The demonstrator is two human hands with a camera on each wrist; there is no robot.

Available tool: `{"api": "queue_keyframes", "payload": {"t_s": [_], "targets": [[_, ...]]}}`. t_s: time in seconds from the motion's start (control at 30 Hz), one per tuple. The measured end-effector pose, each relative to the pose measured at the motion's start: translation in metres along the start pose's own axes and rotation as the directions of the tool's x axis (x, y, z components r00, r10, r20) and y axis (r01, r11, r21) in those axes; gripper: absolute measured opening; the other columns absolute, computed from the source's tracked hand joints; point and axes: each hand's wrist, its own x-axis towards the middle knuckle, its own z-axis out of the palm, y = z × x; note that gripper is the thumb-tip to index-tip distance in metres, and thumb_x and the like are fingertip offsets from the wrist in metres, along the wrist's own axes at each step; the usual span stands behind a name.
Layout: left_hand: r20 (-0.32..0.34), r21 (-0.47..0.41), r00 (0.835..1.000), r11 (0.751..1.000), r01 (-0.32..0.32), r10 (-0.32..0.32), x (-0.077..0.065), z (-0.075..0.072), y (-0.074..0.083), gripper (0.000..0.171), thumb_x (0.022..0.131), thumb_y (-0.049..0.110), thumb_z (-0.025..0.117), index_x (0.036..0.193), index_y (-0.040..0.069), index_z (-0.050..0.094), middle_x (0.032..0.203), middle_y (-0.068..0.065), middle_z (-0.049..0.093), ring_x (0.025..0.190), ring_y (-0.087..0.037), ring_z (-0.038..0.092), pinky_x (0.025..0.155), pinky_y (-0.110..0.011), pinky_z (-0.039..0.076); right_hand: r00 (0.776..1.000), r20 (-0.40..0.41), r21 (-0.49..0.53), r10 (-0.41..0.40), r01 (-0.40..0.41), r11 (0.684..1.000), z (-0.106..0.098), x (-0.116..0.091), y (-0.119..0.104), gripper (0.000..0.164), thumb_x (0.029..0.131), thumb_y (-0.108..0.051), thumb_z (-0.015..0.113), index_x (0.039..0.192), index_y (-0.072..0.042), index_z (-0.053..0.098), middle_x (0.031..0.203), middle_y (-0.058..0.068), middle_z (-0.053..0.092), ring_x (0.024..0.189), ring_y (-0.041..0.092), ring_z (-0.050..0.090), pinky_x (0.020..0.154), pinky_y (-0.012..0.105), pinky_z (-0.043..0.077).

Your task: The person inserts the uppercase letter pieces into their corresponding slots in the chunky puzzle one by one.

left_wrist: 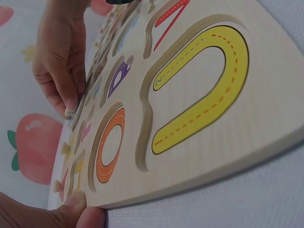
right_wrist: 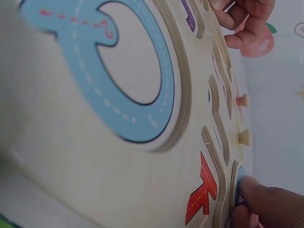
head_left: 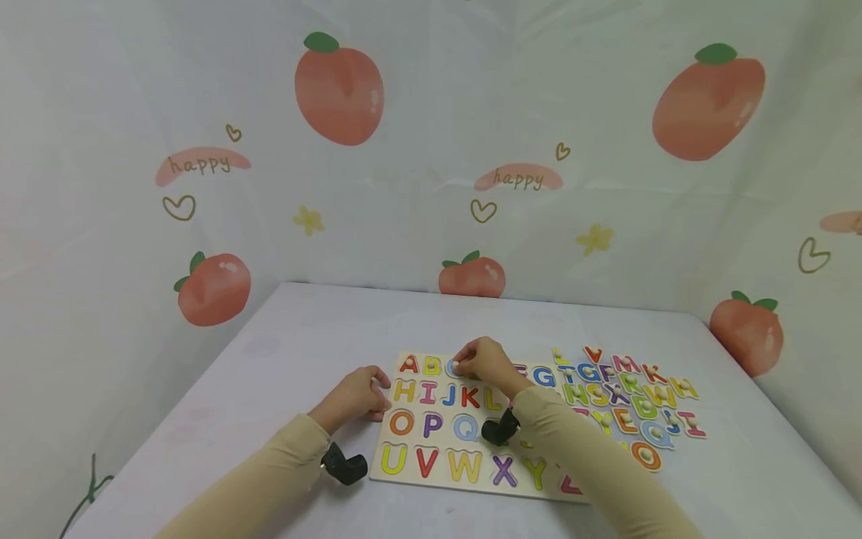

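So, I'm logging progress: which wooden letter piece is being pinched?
The blue wooden piece right of the knobbed yellow wooden B: the right hand pinches it, while B and the knobbed red wooden A are untouched.

White fabric backdrop (head_left: 417, 45): hangs behind the white-covered table (head_left: 316, 326). Printed pattern: red peaches (head_left: 340, 93) with green leaves (head_left: 321, 42), yellow flowers (head_left: 595, 239), brown heart outlines (head_left: 179, 218), pink bands (head_left: 239, 159) lettered "happy". Green cord (head_left: 93, 486): knotted, located near the table's left edge.
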Motion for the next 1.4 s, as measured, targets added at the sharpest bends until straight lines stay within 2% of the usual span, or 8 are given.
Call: {"api": "queue_keyframes", "payload": {"t_s": [0.27, 0.43, 0.6, 0.73, 0.87, 1.07, 1.23, 1.4], "targets": [[0.012, -0.002, 1.000, 1.000, 0.003, -0.003, 0.001, 0.000, -0.001, 0.030, 0.082, -0.004, 0.071, 0.107, 0.001, 0.056, 0.073, -0.007, 0.060, 0.057, -0.012, 0.058, 0.053, -0.020, 0.053, 0.999, 0.014, -0.009, 0.031, -0.031, 0.999, 0.001, 0.002, -0.001, 0.011, 0.083, -0.013, 0.076, 0.088, -0.006, 0.069, 0.082, 0.005, 0.068, 0.071, 0.015, 0.060, 0.063, 0.021, 0.049], [0.004, 0.018, 1.000, 1.000, -0.003, 0.003, 0.002, 0.000, -0.002, 0.030, 0.082, -0.002, 0.072, 0.107, 0.002, 0.056, 0.075, -0.007, 0.060, 0.057, -0.011, 0.059, 0.053, -0.020, 0.053, 1.000, 0.025, -0.052, 0.000, 0.001, 0.999, 0.002, 0.001, -0.004, 0.011, 0.083, -0.013, 0.076, 0.088, -0.005, 0.069, 0.080, 0.005, 0.066, 0.069, 0.014, 0.059, 0.061, 0.021, 0.048], [0.003, 0.027, 1.000, 1.000, -0.002, 0.002, 0.002, 0.001, -0.004, 0.030, 0.082, -0.001, 0.072, 0.108, 0.002, 0.056, 0.078, -0.007, 0.060, 0.059, -0.011, 0.059, 0.054, -0.020, 0.053, 0.999, 0.048, -0.086, -0.010, 0.014, 0.996, -0.003, -0.002, -0.006, 0.019, 0.083, -0.016, 0.077, 0.096, -0.007, 0.066, 0.084, 0.005, 0.062, 0.072, 0.014, 0.059, 0.063, 0.022, 0.049], [0.003, 0.028, 1.000, 1.000, -0.006, 0.006, 0.001, 0.001, -0.004, 0.031, 0.083, 0.000, 0.072, 0.109, 0.002, 0.056, 0.078, -0.007, 0.060, 0.059, -0.011, 0.059, 0.054, -0.020, 0.052, 0.998, 0.062, -0.051, -0.006, 0.009, 0.999, -0.013, -0.006, -0.007, 0.027, 0.084, -0.019, 0.076, 0.105, -0.008, 0.066, 0.092, 0.006, 0.062, 0.079, 0.017, 0.060, 0.067, 0.027, 0.050], [0.006, 0.036, 1.000, 0.999, -0.014, 0.013, 0.000, 0.000, -0.004, 0.031, 0.082, 0.000, 0.072, 0.109, 0.002, 0.057, 0.078, -0.007, 0.060, 0.059, -0.011, 0.059, 0.055, -0.021, 0.052, 0.998, 0.047, 0.007, -0.040, 0.040, 0.999, -0.034, -0.010, -0.005, 0.031, 0.085, -0.020, 0.075, 0.112, -0.007, 0.065, 0.100, 0.008, 0.063, 0.085, 0.019, 0.061, 0.078, 0.034, 0.054], [0.013, 0.045, 1.000, 0.999, -0.022, 0.022, -0.001, -0.002, -0.002, 0.031, 0.082, 0.001, 0.073, 0.108, 0.003, 0.057, 0.077, -0.007, 0.060, 0.059, -0.011, 0.059, 0.055, -0.020, 0.052, 0.983, 0.008, 0.104, -0.182, 0.180, 0.978, -0.084, -0.022, 0.002, 0.036, 0.089, -0.017, 0.070, 0.118, 0.001, 0.060, 0.104, 0.013, 0.063, 0.091, 0.023, 0.066, 0.090, 0.040, 0.055], [0.012, 0.046, 1.000, 0.999, -0.018, 0.018, -0.001, -0.002, -0.002, 0.031, 0.082, 0.001, 0.073, 0.109, 0.003, 0.057, 0.078, -0.007, 0.060, 0.059, -0.011, 0.059, 0.055, -0.021, 0.052, 0.965, -0.007, 0.066, -0.260, 0.260, 0.963, -0.120, -0.032, 0.020, 0.037, 0.091, -0.016, 0.067, 0.120, 0.004, 0.058, 0.105, 0.016, 0.062, 0.096, 0.029, 0.065, 0.088, 0.038, 0.056], [0.007, 0.041, 1.000, 0.999, -0.011, 0.011, -0.002, -0.002, -0.001, 0.030, 0.082, 0.001, 0.073, 0.108, 0.003, 0.057, 0.078, -0.007, 0.059, 0.059, -0.011, 0.060, 0.055, -0.021, 0.052, 0.971, -0.022, 0.029, -0.239, 0.240, 0.970, -0.146, -0.048, 0.042, 0.041, 0.092, -0.021, 0.067, 0.124, 0.003, 0.056, 0.109, 0.018, 0.061, 0.103, 0.036, 0.063, 0.088, 0.038, 0.056]]}}
